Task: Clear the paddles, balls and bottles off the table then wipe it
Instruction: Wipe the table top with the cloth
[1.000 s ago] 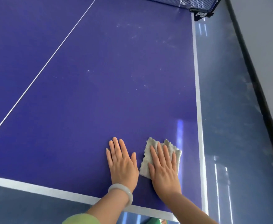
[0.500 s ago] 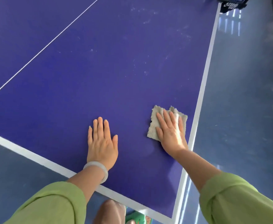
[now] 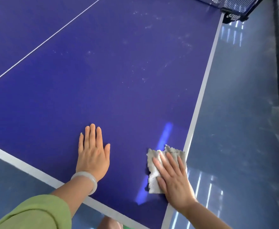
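Right grip (image 3: 173, 177): spread flat, palm down, fingers straight and a little apart, pressing the cloth (image 3: 152, 179) onto the tabletop (image 3: 119, 96). Slightly blurred at the fingertips.

Left grip (image 3: 93, 156): also flat and palm down, fingers straight and close together, thumb out to the side. Resting on bare blue surface, holding nothing, well apart from the cloth. Pale bracelet (image 3: 85, 180) round the left wrist, green sleeve (image 3: 36, 214) behind it in the lower left of the frame.

Cloth: small, off-white, fuzzy, ragged at the edges. Lying in the lower right of the frame, close to the tabletop's near right corner, its right edge reaching the white side line (image 3: 199, 103). Right half mostly covered by the hand, left and top edges showing.

White end line (image 3: 28, 167) running across the lower left and passing under the left wrist. Thin white centre line (image 3: 44, 42) slanting across the upper left. Faint whitish smudges (image 3: 152, 27) scattered over the blue in the upper middle and upper right. Bright bluish streak of reflected light (image 3: 164, 136) just above and below the cloth. Net (image 3: 226, 4) and its black clamp (image 3: 232, 17) in the upper right corner. Glossy grey-blue floor (image 3: 242, 113) down the right side of the frame, with pale reflections.
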`<state>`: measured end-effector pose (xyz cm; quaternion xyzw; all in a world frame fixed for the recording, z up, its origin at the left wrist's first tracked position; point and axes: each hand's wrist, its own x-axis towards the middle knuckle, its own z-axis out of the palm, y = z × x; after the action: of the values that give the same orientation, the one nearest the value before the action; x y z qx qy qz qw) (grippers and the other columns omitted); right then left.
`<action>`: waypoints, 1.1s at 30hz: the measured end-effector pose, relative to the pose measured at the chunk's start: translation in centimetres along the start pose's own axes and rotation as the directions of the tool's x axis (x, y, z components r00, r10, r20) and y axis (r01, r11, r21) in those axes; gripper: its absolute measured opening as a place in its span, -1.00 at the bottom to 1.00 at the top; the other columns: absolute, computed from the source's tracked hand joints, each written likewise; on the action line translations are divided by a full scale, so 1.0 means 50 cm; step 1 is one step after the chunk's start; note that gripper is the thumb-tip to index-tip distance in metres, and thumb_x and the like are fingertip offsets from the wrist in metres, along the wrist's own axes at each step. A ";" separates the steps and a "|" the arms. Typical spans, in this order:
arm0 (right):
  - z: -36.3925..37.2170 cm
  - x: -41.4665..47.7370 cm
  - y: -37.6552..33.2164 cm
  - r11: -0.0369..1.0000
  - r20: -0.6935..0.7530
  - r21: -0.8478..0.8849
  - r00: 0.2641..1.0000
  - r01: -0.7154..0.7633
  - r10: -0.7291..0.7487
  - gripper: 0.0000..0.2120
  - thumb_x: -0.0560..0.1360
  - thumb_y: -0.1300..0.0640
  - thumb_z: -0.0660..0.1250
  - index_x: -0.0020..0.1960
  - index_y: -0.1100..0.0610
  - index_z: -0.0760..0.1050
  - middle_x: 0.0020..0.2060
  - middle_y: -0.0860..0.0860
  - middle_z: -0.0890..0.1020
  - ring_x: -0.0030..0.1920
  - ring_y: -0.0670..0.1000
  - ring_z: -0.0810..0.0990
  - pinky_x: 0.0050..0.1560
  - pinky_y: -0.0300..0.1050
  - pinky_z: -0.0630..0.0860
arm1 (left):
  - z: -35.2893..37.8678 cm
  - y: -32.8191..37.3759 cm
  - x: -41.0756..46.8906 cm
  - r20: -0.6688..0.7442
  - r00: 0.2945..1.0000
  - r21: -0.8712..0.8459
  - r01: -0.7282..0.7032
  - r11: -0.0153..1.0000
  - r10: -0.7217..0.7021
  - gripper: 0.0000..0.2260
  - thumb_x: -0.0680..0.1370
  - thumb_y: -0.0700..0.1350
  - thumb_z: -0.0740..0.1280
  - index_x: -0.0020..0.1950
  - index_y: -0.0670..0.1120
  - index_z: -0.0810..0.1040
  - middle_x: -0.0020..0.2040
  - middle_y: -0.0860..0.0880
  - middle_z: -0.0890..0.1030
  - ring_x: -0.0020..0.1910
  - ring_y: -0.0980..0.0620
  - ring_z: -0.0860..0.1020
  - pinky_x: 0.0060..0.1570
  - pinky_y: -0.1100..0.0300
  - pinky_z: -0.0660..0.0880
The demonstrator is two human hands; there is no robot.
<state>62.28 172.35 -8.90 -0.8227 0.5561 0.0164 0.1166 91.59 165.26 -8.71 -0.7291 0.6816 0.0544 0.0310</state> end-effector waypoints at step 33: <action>-0.089 0.349 0.312 0.942 -0.074 -0.031 0.939 0.335 -0.336 -0.49 0.64 -0.06 -0.04 0.57 0.00 0.14 0.57 -0.02 0.10 0.58 0.09 0.00 0.53 0.18 -0.05 | 0.032 0.317 0.012 -0.050 0.708 -0.138 0.694 0.707 -0.705 -0.39 0.62 0.10 -0.11 0.56 -0.24 0.15 0.54 -0.28 0.18 0.54 -0.27 0.13 0.50 -0.22 0.07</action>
<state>54.14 149.98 -10.01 -0.9064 0.4119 -0.0309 0.0886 75.75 163.79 -9.90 -0.9353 0.3508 0.0394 -0.0243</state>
